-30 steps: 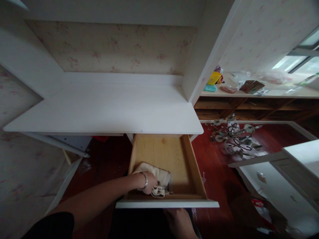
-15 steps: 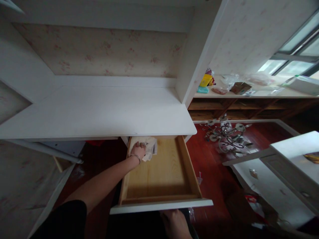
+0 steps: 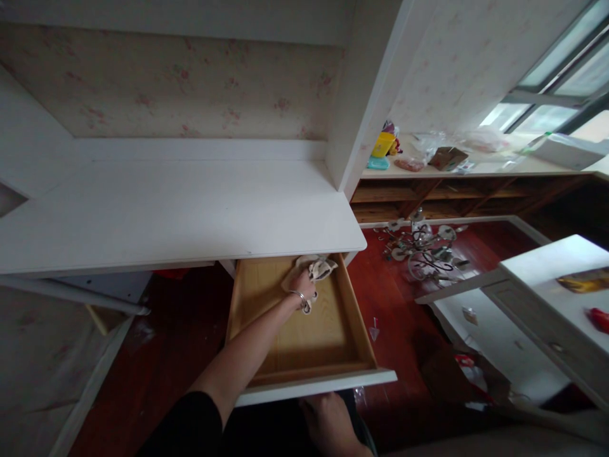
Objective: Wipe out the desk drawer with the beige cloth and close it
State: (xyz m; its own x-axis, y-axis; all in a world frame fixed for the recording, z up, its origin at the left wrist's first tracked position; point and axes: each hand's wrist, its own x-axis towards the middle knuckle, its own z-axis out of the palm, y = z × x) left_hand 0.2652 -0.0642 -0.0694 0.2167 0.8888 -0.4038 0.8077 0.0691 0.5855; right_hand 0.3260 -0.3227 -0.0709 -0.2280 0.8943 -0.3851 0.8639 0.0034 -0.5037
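While pressing a cream cloth into the open drawer's far right corner beneath the desk, the left hand is closing its grip on it; the right hand is waiting below the drawer front, grip unclear

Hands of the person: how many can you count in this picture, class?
2. The left hand presses a cloth at the open drawer's back; the right hand is below the drawer's front edge.

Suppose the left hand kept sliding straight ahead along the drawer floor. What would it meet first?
Probably the drawer's back end under the desk; the left hand already presses the cloth close to it. Depth is unclear.
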